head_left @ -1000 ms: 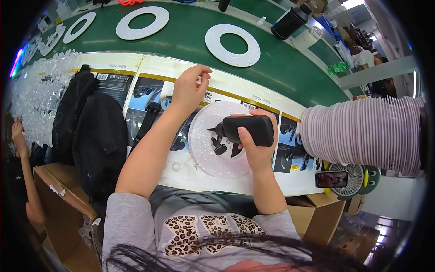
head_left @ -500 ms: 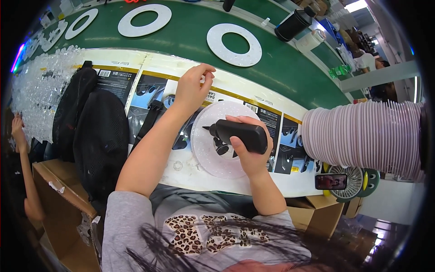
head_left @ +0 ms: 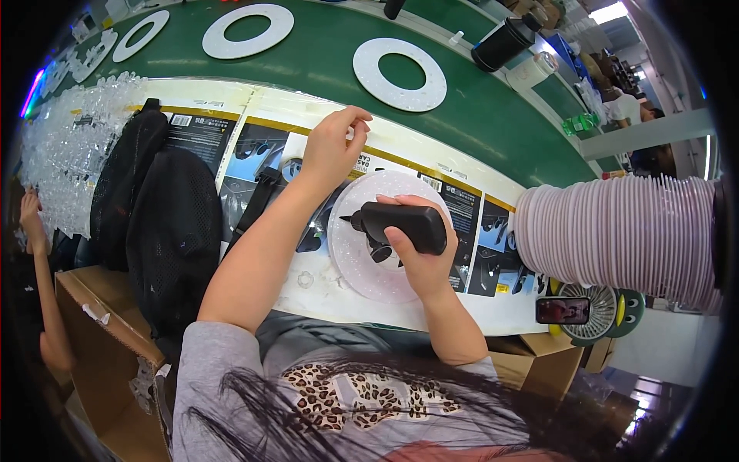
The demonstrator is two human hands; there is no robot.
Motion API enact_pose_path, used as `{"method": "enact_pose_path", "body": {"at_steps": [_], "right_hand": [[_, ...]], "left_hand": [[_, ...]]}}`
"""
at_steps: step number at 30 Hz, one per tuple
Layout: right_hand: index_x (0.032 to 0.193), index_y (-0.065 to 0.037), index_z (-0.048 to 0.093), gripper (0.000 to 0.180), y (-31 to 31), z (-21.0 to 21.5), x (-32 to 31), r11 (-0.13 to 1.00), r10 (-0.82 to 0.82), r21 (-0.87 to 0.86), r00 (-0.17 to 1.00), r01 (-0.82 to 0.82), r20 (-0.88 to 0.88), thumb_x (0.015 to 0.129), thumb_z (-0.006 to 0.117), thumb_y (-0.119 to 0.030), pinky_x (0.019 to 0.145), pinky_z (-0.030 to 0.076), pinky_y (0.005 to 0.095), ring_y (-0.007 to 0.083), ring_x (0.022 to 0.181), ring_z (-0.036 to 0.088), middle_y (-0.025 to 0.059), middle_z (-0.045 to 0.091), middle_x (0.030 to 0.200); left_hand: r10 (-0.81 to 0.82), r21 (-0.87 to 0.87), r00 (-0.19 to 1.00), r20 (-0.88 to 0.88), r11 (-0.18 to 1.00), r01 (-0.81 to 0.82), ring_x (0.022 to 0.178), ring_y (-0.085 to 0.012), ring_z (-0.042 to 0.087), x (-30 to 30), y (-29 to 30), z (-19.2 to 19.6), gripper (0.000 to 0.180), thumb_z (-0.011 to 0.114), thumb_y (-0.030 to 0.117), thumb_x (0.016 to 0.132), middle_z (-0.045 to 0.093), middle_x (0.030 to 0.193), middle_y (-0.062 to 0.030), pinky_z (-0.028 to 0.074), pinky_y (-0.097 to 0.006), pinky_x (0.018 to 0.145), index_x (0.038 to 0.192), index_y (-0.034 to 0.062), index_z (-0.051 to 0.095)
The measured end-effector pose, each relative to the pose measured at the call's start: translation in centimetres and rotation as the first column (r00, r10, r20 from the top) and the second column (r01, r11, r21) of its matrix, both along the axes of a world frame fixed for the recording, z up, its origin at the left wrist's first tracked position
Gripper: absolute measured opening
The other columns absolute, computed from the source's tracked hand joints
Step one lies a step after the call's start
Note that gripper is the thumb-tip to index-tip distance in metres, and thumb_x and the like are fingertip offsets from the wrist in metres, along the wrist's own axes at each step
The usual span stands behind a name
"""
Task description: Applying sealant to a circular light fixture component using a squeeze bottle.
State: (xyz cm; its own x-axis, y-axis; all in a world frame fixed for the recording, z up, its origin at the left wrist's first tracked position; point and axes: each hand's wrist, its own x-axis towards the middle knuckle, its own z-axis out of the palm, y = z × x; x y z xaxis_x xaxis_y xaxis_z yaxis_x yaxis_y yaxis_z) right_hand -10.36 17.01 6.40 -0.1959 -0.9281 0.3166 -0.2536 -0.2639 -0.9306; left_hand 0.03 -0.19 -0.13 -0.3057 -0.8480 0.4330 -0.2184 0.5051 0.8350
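My right hand (head_left: pixel 428 248) is wrapped round a black squeeze bottle (head_left: pixel 404 225) with a pointed nozzle. The bottle is tilted over a speckled white ring (head_left: pixel 371 284), and its tip points left, above the ring's left side. Whether the tip touches the ring cannot be told. Part of the ring's hole and its right side are hidden by the bottle and hand. My left hand (head_left: pixel 332 148) hovers beyond the ring's upper left, fingers loosely curled and thumb apart, with nothing visible in it.
Flat white rings (head_left: pixel 400 98) lie along the green bench (head_left: pixel 323 65). A tall row of pale rings (head_left: pixel 616 235) stands at right, beside a small fan (head_left: pixel 589 327) and phone (head_left: pixel 563 310). At left are black mesh bags (head_left: pixel 173 239), clear plastic pieces (head_left: pixel 65 165) and a co-worker's hand (head_left: pixel 32 219).
The bottle and my right hand have shifted slightly left over the ring. My left hand has moved a little to the right, keeping its curled pose.
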Motion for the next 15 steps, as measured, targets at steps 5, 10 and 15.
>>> {"method": "enact_pose_path", "body": {"at_steps": [5,10,15], "right_hand": [[0.112,0.003,0.058,0.037,-0.10,0.09,-0.01,1.000,-0.004,-0.023,1.000,0.004,-0.021,0.080,0.074,-0.006,0.087,0.051,0.0289,0.0186,0.097,0.066,0.0152,0.068,0.106],[0.112,0.003,0.058,0.036,-0.20,-0.12,0.07,1.000,0.003,-0.015,1.000,-0.003,-0.015,0.081,0.073,-0.007,0.085,0.051,0.0282,0.0177,0.096,0.066,0.0146,0.069,0.106],[0.112,0.003,0.058,0.036,-0.17,-0.13,0.08,1.000,0.002,-0.017,1.000,-0.002,-0.008,0.081,0.073,-0.007,0.082,0.052,0.0271,0.0166,0.094,0.066,0.0141,0.069,0.106]], "left_hand": [[-0.001,-0.007,1.000,-0.004,1.000,0.001,0.079,-0.0201,0.067,-0.17,0.00,0.08,0.012,0.054,0.006,0.090,0.067,0.087,-0.0103,0.052,-0.030,0.067,0.098,0.0032,0.061],[0.004,-0.014,1.000,0.009,1.000,-0.004,0.078,-0.0200,0.067,0.01,-0.06,-0.05,0.011,0.054,0.006,0.090,0.067,0.087,-0.0103,0.052,-0.030,0.067,0.098,0.0031,0.061],[0.001,-0.003,1.000,0.004,1.000,-0.001,0.078,-0.0199,0.067,-0.12,0.01,0.13,0.012,0.053,0.006,0.090,0.067,0.087,-0.0103,0.052,-0.029,0.067,0.099,0.0031,0.061]]}}
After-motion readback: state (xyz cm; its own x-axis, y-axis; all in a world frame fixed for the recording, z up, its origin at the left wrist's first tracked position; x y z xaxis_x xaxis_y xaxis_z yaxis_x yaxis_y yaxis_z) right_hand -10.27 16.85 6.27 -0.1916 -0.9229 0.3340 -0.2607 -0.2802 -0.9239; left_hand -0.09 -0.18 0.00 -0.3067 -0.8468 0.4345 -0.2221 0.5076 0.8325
